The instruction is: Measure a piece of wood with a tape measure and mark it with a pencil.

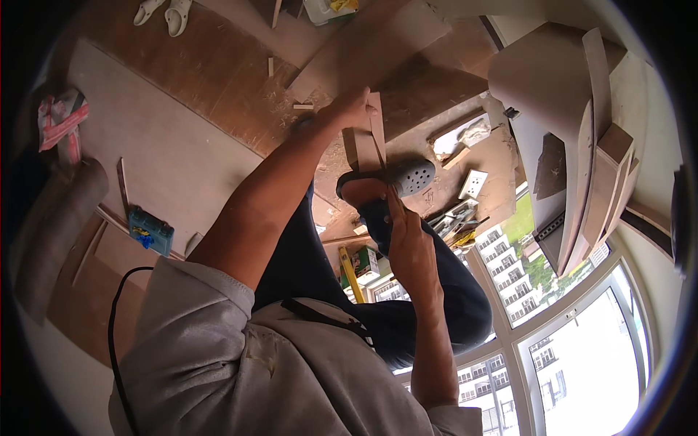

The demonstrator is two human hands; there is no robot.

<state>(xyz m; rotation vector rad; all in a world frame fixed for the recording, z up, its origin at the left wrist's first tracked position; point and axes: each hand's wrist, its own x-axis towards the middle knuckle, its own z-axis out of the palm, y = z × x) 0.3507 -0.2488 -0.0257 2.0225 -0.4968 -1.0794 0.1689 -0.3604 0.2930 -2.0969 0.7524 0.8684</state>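
My left hand [352, 109] reaches forward and closes on the far end of a narrow wooden board [368, 147]. A dark line or thin edge runs lengthwise along that board. My foot, in a grey clog [411, 176] with holes, rests over the board's near end. My right hand [409, 236] is just behind the clog, beside my ankle, its fingers together and pointing forward. What those fingers hold, if anything, is hidden from this view.
Wood scraps and sawdust litter the brown floor. Right of the clog lie a white socket plate [473, 184] and a tray of tools [458, 220]. Leaning panels [582, 145] stand at right, above the windows. A teal toolbox [151, 229] sits at left; pale clogs [177, 17] lie far off.
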